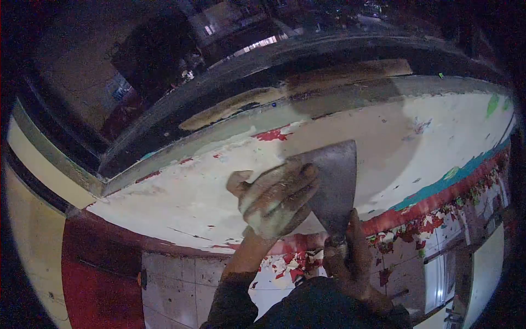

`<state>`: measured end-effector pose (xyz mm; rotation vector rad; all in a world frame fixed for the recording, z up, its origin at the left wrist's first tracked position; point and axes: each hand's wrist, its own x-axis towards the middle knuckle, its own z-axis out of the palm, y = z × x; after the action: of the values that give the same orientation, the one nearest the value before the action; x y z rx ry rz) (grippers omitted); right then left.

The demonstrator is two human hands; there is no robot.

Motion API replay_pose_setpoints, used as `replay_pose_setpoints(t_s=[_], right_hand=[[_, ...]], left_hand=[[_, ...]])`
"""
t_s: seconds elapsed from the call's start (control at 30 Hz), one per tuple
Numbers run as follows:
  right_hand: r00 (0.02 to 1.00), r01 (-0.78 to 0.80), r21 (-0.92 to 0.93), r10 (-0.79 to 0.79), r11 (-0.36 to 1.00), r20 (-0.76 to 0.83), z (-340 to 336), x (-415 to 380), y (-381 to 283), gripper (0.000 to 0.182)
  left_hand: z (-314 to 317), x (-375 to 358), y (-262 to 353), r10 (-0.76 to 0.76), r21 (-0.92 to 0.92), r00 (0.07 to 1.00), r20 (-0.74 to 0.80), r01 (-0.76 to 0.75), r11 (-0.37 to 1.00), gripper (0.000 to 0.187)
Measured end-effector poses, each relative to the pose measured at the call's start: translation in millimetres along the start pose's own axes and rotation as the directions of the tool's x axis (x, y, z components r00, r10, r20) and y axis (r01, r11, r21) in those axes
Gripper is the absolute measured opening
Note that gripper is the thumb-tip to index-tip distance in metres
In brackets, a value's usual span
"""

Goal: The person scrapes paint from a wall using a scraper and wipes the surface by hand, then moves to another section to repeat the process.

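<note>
A wide scraper (333,183) lies flat against a white, peeling wall (181,203), the left hand (276,200) pressing its blade with spread fingers while the right hand (345,257) grips the handle below. Red paint flakes (416,227) cling along the band beneath.

We press our left hand (276,200) flat on the wide metal blade of a putty scraper (333,183), with the fingers spread over the blade near its left edge, while our right hand (350,257) is closed around the handle below it. The blade lies against a pale plastered wall panel (186,197), where small patches of red paint (272,135) show near the upper edge and a red and teal band (438,192) runs along the lower right edge. Under this band, flakes of red paint (290,268) lie scattered on the grey tiles (175,279).
</note>
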<state>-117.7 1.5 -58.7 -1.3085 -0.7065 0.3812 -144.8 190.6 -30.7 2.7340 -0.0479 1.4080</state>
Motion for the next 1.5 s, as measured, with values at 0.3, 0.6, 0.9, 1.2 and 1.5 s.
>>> replay_pose_setpoints(t_s=[0.3, 0.6, 0.9, 1.2, 1.5], right_hand=[[0.994, 0.089, -0.018, -0.088, 0.996, 0.064, -1.3, 0.9, 6.7, 0.063], [0.979, 0.197, -0.071, -0.192, 0.978, 0.073, 1.7, 13.2, -4.7, 0.063], [0.979, 0.187, -0.018, -0.185, 0.982, 0.087, 1.6, 5.4, -11.4, 0.062], [0.993, 0.093, -0.009, -0.092, 0.996, 0.074, 2.3, 5.4, -10.8, 0.062], [0.983, 0.179, -0.027, -0.177, 0.984, 0.043, 5.5, 13.6, -14.5, 0.062]], left_hand=[[-4.0, 23.5, 5.5, 0.106, 0.041, 0.983, -0.15, -0.101, 0.994, 0.034], [-24.4, 43.0, 18.5, 0.118, 0.198, 0.989, -0.093, -0.098, 0.975, 0.025], [-13.8, 40.6, 13.9, 0.166, 0.056, 0.947, -0.274, -0.156, 0.986, 0.03], [-6.0, 28.8, 4.2, 0.019, -0.061, 0.998, -0.066, -0.023, 0.998, 0.031], [-11.7, 45.0, 9.2, 0.105, 0.066, 0.958, -0.266, -0.091, 0.994, 0.022]])
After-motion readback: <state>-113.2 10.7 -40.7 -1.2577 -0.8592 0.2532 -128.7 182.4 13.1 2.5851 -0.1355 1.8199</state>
